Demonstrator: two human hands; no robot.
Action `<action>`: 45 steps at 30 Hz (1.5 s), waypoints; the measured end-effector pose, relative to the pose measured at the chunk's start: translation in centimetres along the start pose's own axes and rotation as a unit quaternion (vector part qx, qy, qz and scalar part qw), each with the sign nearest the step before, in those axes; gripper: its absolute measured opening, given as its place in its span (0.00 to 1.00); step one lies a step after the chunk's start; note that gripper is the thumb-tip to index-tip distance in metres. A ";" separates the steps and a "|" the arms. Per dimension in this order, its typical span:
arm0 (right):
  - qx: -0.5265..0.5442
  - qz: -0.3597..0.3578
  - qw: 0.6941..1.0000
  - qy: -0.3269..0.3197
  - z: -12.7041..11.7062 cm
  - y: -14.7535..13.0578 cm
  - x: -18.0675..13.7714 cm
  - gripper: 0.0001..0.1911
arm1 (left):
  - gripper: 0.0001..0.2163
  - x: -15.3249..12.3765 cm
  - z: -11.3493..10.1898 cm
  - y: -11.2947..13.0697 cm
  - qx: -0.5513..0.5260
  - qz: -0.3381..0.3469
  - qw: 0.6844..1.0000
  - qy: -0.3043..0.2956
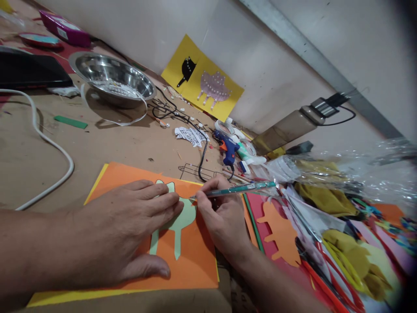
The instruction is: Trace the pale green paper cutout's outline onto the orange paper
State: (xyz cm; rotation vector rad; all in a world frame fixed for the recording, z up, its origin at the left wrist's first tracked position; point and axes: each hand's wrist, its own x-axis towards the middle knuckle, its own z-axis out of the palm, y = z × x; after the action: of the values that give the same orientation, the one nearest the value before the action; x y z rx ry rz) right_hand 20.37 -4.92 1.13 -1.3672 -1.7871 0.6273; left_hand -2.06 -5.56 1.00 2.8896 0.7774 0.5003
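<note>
My left hand [125, 230] lies flat with its fingers spread, pressing a pale green paper cutout [182, 221] onto an orange sheet [195, 265]. My right hand [224, 217] pinches a teal pen [241, 189], whose tip touches the cutout's upper right edge. The orange sheet rests on a yellow sheet [65, 298] on the brown table.
A steel bowl [112, 78] sits at the back left, by a white cable [48, 139] and a dark tablet [29, 69]. A blue glue gun [228, 150], tape rolls and black wires lie behind. Coloured paper, an orange cutout [282, 234] and plastic wrap crowd the right.
</note>
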 end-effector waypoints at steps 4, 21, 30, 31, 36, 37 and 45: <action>0.009 -0.002 1.000 -0.007 0.0 -0.1 0.1 0.07 | 0.34 -0.2 0.1 -0.1 -0.002 -0.002 1.000 0.003; 0.011 0.001 0.999 -0.036 0.0 -0.5 0.1 0.08 | 0.31 0.2 -0.2 0.2 -0.003 -0.001 1.000 -0.003; -0.009 0.012 0.999 -0.028 -0.1 -0.6 0.1 0.07 | 0.31 0.1 -0.2 0.1 -0.004 -0.001 1.000 -0.004; -0.010 0.013 0.999 -0.028 -0.1 -0.5 0.1 0.07 | 0.31 0.0 -0.2 0.1 -0.008 -0.003 1.000 -0.005; -0.007 0.017 0.999 -0.029 0.0 -0.4 0.1 0.07 | 0.31 0.1 -0.1 0.1 -0.012 -0.003 1.000 -0.004; -0.005 0.017 0.999 -0.028 0.0 -0.4 0.1 0.07 | 0.32 0.1 -0.2 0.1 -0.010 -0.002 1.000 -0.004; -0.001 0.016 1.000 -0.018 0.0 -0.2 0.1 0.08 | 0.32 0.1 -0.2 0.1 -0.005 0.003 1.000 0.001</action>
State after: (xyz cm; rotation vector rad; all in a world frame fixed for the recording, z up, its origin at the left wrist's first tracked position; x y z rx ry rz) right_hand 20.24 -4.94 1.33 -1.3972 -1.7974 0.6703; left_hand -2.02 -5.59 1.24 2.8839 0.7640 0.5050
